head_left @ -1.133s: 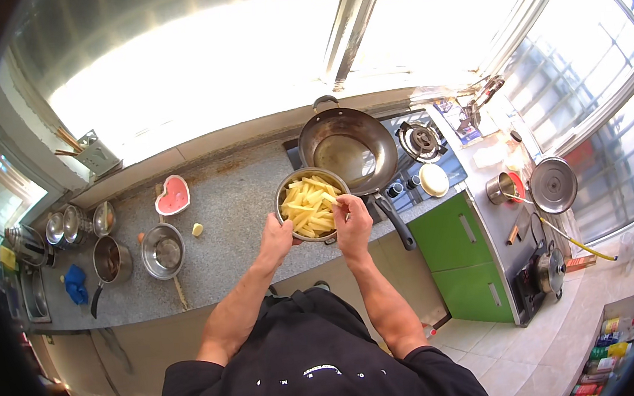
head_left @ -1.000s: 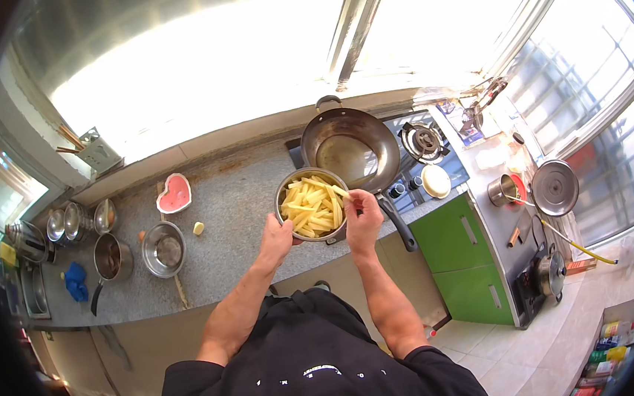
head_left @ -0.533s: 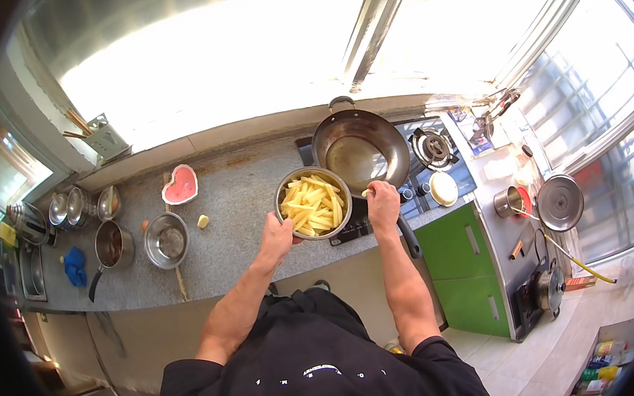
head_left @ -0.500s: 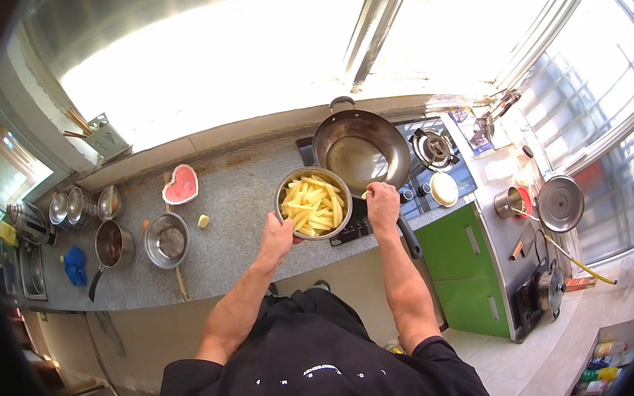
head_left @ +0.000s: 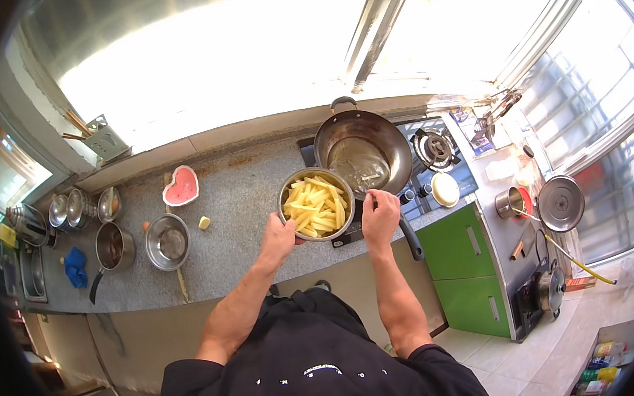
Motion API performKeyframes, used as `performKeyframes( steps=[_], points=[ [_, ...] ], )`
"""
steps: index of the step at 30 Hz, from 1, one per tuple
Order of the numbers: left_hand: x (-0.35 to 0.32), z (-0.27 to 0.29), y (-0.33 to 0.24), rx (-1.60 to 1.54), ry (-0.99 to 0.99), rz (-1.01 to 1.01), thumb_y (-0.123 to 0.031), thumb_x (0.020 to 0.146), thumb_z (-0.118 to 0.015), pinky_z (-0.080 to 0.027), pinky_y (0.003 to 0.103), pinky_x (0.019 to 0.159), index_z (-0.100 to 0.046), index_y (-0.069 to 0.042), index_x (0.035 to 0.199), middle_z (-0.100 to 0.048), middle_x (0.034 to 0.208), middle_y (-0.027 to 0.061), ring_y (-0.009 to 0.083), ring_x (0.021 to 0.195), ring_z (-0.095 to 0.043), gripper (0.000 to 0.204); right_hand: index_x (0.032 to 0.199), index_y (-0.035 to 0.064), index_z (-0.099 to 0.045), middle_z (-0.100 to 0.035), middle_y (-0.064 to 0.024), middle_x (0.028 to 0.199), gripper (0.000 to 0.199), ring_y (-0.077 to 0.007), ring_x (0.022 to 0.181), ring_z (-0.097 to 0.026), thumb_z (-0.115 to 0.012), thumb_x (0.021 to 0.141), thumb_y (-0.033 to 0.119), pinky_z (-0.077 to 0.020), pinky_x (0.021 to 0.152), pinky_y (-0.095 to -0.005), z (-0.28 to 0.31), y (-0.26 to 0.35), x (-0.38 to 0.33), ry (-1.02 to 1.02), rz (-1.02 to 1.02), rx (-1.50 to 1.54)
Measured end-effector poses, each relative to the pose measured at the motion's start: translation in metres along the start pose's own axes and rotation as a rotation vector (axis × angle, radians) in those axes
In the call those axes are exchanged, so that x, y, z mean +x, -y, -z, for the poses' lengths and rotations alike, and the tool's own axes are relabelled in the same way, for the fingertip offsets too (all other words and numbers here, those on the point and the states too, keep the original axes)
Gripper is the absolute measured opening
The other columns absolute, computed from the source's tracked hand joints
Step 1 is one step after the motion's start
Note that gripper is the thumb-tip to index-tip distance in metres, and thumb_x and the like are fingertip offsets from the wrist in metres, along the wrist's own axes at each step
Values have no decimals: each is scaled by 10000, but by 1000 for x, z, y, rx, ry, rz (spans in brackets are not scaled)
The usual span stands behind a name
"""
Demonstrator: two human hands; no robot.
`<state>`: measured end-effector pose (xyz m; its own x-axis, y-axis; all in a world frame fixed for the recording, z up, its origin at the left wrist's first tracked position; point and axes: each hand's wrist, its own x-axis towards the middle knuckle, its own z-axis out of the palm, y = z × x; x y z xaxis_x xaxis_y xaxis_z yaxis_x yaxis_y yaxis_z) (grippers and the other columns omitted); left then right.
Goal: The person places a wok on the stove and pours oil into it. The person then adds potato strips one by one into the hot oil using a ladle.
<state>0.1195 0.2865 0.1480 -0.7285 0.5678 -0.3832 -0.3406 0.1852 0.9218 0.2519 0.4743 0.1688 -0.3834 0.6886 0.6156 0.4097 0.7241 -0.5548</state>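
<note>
My left hand (head_left: 277,238) grips the near left rim of a steel bowl (head_left: 284,209) filled with raw potato sticks (head_left: 316,205), held up before the stove. Just right of the bowl is my right hand (head_left: 380,217), its fingers bunched together at the near rim of a dark wok (head_left: 396,147). Whether anything sits in those fingers is hidden. The wok rests on the left burner, its long black handle (head_left: 411,237) pointing toward me and passing right of my right hand. A shiny liquid and a small pale patch show on its bottom.
On the counter to the left stand a heart-shaped dish (head_left: 180,186), a steel basin (head_left: 167,242), a small yellowish chunk (head_left: 204,222) and a saucepan (head_left: 115,247). A second burner (head_left: 435,148) and a round cream-coloured item (head_left: 445,189) lie right of the wok.
My right hand has lowered slightly, and the pale piece between its fingertips no longer shows. A pale patch has appeared in the wok's liquid. The bowl has shifted slightly right.
</note>
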Motion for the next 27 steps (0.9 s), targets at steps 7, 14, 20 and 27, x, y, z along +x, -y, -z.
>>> performKeyframes(
  steps=[7, 14, 20, 27],
  points=[
    [-1, -3, -2, -36, 28, -39, -67, 930, -471, -630, 326, 604, -386, 127, 1217, -582, 1103, 224, 246, 807, -706, 357, 990, 41, -693, -686, -98, 944, 140, -305, 949, -618, -683, 856, 81, -485, 868, -404, 2, 39, -12, 151, 39, 83],
    [0, 3, 2, 74, 43, -57, -59, 905, -495, -634, 339, 587, -403, 136, 1189, -572, 1115, 249, 270, 823, -708, 357, 1088, 62, -704, -664, -92, 1129, 276, -293, 1056, -598, -674, 814, 49, -474, 935, -398, -12, 53, -7, 384, 214, -20],
    [-3, 3, 0, 79, 55, -59, -59, 895, -486, -628, 337, 584, -419, 132, 1194, -576, 1111, 238, 259, 825, -700, 361, 1054, 73, -707, -672, -77, 1088, 237, -269, 1071, -602, -599, 845, 102, -475, 924, -388, -27, 50, -9, 512, 377, -76],
    [2, 6, 5, 47, 51, -40, -79, 903, -482, -627, 336, 599, -423, 129, 1212, -577, 1116, 226, 256, 834, -698, 377, 937, 70, -683, -650, -84, 978, 117, -276, 996, -626, -689, 822, 89, -516, 855, -388, -27, 51, -9, 479, 265, -43]
  ],
)
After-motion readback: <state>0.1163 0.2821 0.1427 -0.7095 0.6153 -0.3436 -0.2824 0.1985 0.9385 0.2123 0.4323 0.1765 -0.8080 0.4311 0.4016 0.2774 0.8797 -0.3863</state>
